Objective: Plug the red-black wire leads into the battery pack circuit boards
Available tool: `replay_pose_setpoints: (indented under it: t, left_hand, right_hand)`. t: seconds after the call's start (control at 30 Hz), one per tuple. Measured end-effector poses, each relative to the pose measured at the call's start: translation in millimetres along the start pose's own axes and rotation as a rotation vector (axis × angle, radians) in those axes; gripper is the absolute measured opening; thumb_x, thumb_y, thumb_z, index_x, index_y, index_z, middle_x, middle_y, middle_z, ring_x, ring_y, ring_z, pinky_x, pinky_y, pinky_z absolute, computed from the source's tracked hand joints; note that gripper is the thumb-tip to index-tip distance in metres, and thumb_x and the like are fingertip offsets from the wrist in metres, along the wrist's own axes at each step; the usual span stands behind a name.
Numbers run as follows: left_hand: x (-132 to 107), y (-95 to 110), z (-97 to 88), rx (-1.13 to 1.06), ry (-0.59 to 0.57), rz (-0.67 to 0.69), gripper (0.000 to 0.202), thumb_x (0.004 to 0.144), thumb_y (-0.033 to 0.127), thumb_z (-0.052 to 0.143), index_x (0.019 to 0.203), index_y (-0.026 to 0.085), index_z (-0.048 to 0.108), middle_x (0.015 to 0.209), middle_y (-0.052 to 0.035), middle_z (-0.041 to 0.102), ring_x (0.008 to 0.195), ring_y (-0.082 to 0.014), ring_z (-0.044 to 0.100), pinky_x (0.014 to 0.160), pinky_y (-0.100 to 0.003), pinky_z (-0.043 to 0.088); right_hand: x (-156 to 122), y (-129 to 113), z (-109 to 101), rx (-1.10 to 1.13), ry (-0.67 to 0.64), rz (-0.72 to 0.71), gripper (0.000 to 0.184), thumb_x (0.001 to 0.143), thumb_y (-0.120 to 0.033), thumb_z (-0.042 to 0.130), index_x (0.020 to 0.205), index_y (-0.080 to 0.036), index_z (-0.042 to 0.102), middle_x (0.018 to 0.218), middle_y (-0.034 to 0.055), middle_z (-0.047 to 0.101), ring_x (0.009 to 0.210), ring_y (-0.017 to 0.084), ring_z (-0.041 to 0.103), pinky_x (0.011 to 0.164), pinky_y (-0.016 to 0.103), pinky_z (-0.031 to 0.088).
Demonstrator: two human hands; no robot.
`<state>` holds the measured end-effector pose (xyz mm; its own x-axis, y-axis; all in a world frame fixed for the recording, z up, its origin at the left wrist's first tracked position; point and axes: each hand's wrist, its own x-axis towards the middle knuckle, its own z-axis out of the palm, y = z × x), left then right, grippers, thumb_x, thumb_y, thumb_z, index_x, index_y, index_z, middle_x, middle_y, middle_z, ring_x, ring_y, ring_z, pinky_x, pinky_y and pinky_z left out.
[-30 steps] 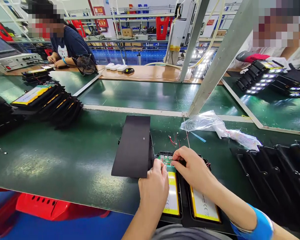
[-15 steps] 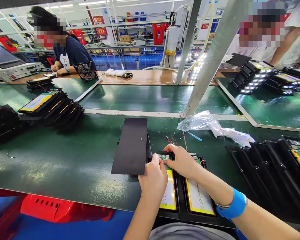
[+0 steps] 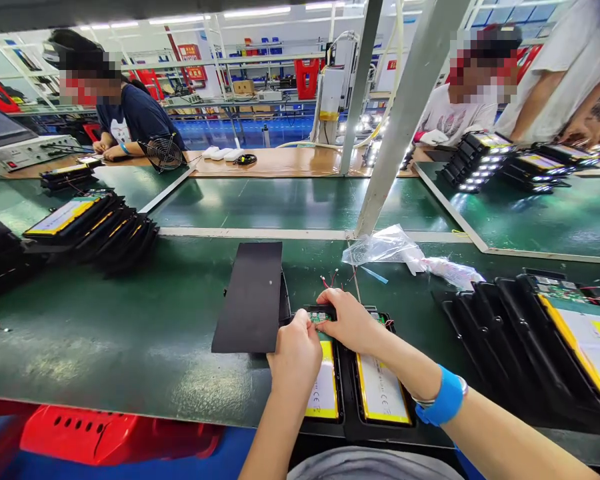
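The left hand point(image 3: 295, 363) and right hand point(image 3: 347, 323) are pinching a green circuit board point(image 3: 319, 317), and one slip risks yanking those red wires point(image 3: 330, 279) loose.

My left hand point(image 3: 295, 360) and right hand point(image 3: 347, 323) close around a small green circuit board point(image 3: 319, 317) at the top of a black case point(image 3: 349, 400). Just below my hands, two yellow-edged batteries point(image 3: 383, 390) lie in the case. A black sheet point(image 3: 247, 297) lies just left of my left hand, and thin red wires point(image 3: 334, 279) sit just above my hands. Farther up and right is a plastic bag point(image 3: 380, 245), and a row of black cases point(image 3: 495, 333) stands right of my right hand. A blue wristband point(image 3: 445, 397) wraps my right wrist.
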<state>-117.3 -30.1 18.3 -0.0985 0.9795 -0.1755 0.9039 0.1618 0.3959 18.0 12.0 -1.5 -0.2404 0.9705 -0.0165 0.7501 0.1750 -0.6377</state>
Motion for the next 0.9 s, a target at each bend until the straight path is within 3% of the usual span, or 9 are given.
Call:
replay_pose_setpoints:
  t: [0.1,0.17,0.23,0.4,0.47,0.53,0.7,0.8,0.9]
  left_hand:
    - [-7,-1,0.7,0.046,-0.001,-0.014,0.021,0.092,0.028,0.036,0.088,0.024,0.056,0.071,-0.0036,0.068,0.071,-0.0240,0.067,0.051,-0.025,0.029]
    - [-17,-6,4.2,0.063,0.044,0.031,0.023,0.093,0.028,0.034,0.089,0.023,0.056,0.073,-0.0034,0.070,0.069,-0.0227,0.067,0.051,-0.025,0.031]
    - [-32,-15,7.7,0.026,0.111,0.119,0.023,0.094,0.028,0.035,0.087,0.024,0.056,0.072,-0.0011,0.070,0.067,-0.0189,0.067,0.051,-0.024,0.033]
    - [-60,-44,-10.6,-0.177,0.439,0.276,0.019,0.092,0.032,0.042,0.084,0.027,0.059,0.067,0.0047,0.067,0.059,-0.0122,0.061,0.056,-0.022,0.039]
    - [-55,-53,-30.4,-0.136,0.575,0.250,0.019,0.090,0.038,0.044,0.089,0.027,0.060,0.073,0.0027,0.066,0.063,-0.0139,0.060,0.058,-0.024,0.042]
    - [-39,-59,-50.7,-0.028,0.615,0.210,0.031,0.089,0.046,0.043,0.104,0.024,0.059,0.089,-0.0028,0.067,0.079,-0.0196,0.061,0.064,-0.028,0.045]
    - [5,-52,-77.0,0.098,0.407,0.091,0.086,0.080,0.067,0.042,0.142,0.009,0.027,0.139,-0.0202,0.042,0.125,-0.0373,0.041,0.092,-0.049,0.043]
    - [18,-37,-76.2,0.097,0.233,0.059,0.103,0.073,0.071,0.049,0.147,0.012,0.010,0.152,-0.0201,0.022,0.135,-0.0409,0.025,0.098,-0.054,0.038]
    - [22,-29,-71.8,0.094,0.149,0.050,0.104,0.071,0.068,0.055,0.148,0.017,0.008,0.155,-0.0172,0.013,0.138,-0.0442,0.018,0.100,-0.059,0.034]
  right_hand:
    - [0,22,-31,0.079,0.182,0.005,0.026,0.077,-0.023,0.058,0.103,-0.021,0.058,0.100,0.0036,0.065,0.089,0.018,0.059,0.078,0.031,0.045]
    - [1,41,-54,-0.009,0.285,0.081,0.011,0.082,-0.025,0.052,0.085,-0.020,0.062,0.080,0.0015,0.066,0.074,0.018,0.059,0.070,0.031,0.043]
    - [3,57,-68,-0.145,0.292,0.117,0.014,0.084,-0.025,0.050,0.076,-0.020,0.061,0.072,0.0013,0.065,0.070,0.019,0.058,0.066,0.031,0.041]
    - [17,67,-61,-0.333,0.137,0.017,0.016,0.084,-0.017,0.048,0.085,-0.020,0.063,0.087,0.0037,0.068,0.082,0.020,0.060,0.070,0.030,0.040]
    - [26,67,-54,-0.362,0.112,-0.011,0.017,0.083,-0.014,0.048,0.087,-0.020,0.064,0.090,0.0051,0.067,0.084,0.021,0.059,0.071,0.030,0.038]
    - [35,69,-48,-0.393,0.091,-0.031,0.019,0.081,-0.009,0.048,0.088,-0.018,0.063,0.091,0.0066,0.065,0.084,0.021,0.059,0.070,0.030,0.037]
    - [55,81,-42,-0.446,0.023,-0.071,0.018,0.081,-0.008,0.048,0.084,-0.017,0.063,0.091,0.0065,0.061,0.081,0.018,0.057,0.069,0.028,0.037]
    - [61,86,-39,-0.480,-0.021,-0.083,0.015,0.082,-0.012,0.048,0.081,-0.018,0.062,0.088,0.0057,0.060,0.081,0.018,0.055,0.070,0.027,0.037]
    - [62,87,-38,-0.523,-0.043,-0.082,0.015,0.085,-0.014,0.046,0.082,-0.018,0.061,0.089,0.0074,0.060,0.084,0.020,0.055,0.070,0.028,0.037]
